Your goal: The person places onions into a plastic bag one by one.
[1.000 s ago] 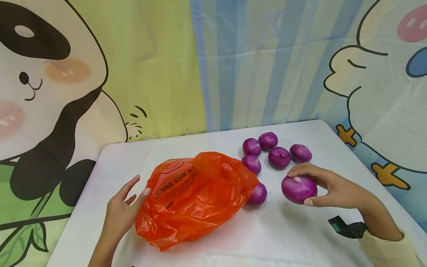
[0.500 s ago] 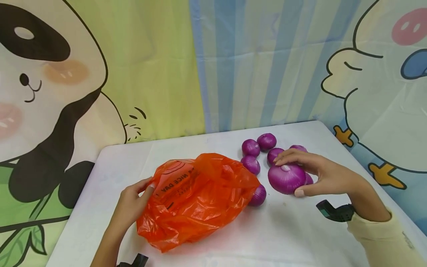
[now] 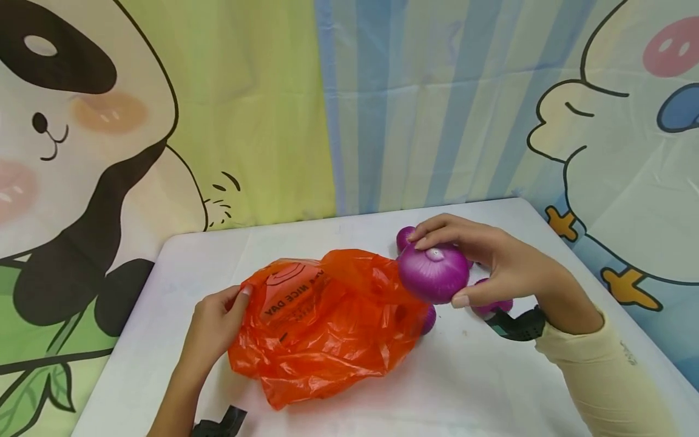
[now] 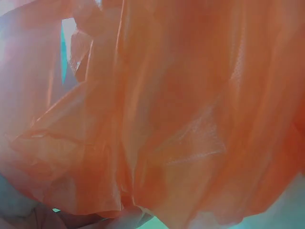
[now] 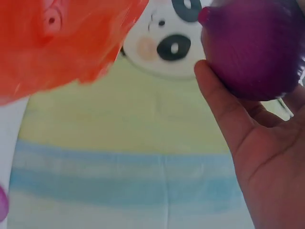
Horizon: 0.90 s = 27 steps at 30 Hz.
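Cartoon-printed cloth (image 3: pixel 262 121) backs a white table (image 3: pixel 491 376). Right of centre in the head view, the right hand (image 3: pixel 505 261) grips a purple onion (image 3: pixel 435 276), possibly touching the orange bag (image 3: pixel 327 334); left of centre, the left hand (image 3: pixel 213 325) pinches that bag's edge. More onions (image 3: pixel 404 241) lie behind, partly hidden.

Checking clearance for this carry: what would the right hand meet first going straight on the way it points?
Likely the orange bag, at its right side, with the held onion touching first; depth between them is unclear.
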### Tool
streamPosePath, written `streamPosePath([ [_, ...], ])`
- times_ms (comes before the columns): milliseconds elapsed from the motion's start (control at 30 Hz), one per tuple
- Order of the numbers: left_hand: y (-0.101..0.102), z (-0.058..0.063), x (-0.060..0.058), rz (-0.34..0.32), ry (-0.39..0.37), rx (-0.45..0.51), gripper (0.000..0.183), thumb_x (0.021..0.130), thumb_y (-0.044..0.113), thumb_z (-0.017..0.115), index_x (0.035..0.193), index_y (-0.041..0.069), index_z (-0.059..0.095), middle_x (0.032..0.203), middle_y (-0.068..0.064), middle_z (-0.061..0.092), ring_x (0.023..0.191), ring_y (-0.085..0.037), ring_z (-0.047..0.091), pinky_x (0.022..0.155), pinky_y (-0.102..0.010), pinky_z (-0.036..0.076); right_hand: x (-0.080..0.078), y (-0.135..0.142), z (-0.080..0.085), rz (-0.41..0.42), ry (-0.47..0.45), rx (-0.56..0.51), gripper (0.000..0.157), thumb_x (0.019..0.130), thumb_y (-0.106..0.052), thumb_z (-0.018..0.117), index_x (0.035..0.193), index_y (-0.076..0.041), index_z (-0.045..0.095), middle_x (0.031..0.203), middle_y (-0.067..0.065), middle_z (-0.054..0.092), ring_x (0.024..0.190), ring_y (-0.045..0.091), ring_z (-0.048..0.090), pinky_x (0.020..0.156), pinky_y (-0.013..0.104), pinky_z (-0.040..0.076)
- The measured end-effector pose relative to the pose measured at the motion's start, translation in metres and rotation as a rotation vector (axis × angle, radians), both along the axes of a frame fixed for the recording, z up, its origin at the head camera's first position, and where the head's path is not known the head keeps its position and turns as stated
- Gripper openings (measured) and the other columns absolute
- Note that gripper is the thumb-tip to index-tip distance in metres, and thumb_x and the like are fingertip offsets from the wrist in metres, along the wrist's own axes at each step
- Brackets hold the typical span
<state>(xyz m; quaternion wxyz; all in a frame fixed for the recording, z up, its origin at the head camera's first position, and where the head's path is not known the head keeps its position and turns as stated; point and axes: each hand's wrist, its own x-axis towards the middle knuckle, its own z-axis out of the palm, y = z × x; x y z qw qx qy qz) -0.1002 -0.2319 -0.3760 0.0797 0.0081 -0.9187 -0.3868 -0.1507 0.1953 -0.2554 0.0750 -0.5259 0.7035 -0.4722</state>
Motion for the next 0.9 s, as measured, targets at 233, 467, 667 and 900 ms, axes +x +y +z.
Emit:
streamPosePath([
  [233,0.003,0.007,0.001,0.009,-0.023,0.030,0.045,0.103,0.039,0.046,0.115,0.002,0.068,0.084,-0.010,0.066,0.068,-0.023,0.057,0.056,-0.026,0.054,-0.005,-0.049,0.016,0.128,-0.045,-0.026,0.062,0.077,-0.013,0.082,0.133,-0.011,0.055,0.138,0.011,0.044,0.126,0.033,0.042,0.086,0.046,0.054],
  [467,0.006,0.005,0.006,0.029,-0.063,0.022,0.048,0.102,0.040,0.046,0.122,0.001,0.066,0.101,-0.013,0.070,0.079,-0.023,0.063,0.066,-0.028,0.058,-0.012,-0.100,0.015,0.302,0.000,-0.057,0.059,0.079,-0.010,0.080,0.131,-0.005,0.054,0.134,0.007,0.046,0.126,0.028,0.043,0.087,0.042,0.054],
  [667,0.007,0.006,0.008,0.050,-0.057,-0.010,0.050,0.102,0.042,0.047,0.121,0.001,0.067,0.104,-0.015,0.070,0.090,-0.028,0.062,0.074,-0.039,0.056,-0.019,-0.139,0.013,0.347,-0.032,-0.069,0.059,0.079,-0.005,0.078,0.132,-0.001,0.053,0.132,0.006,0.047,0.124,0.023,0.042,0.087,0.040,0.054],
  [900,0.007,0.006,0.007,0.042,0.004,-0.014,0.024,0.098,0.018,0.057,0.101,-0.001,0.071,0.085,-0.013,0.069,0.075,-0.026,0.059,0.064,-0.035,0.053,-0.014,-0.177,0.005,0.379,-0.087,0.010,0.057,0.081,-0.011,0.079,0.131,-0.003,0.054,0.132,0.004,0.048,0.124,0.011,0.042,0.092,0.032,0.051],
])
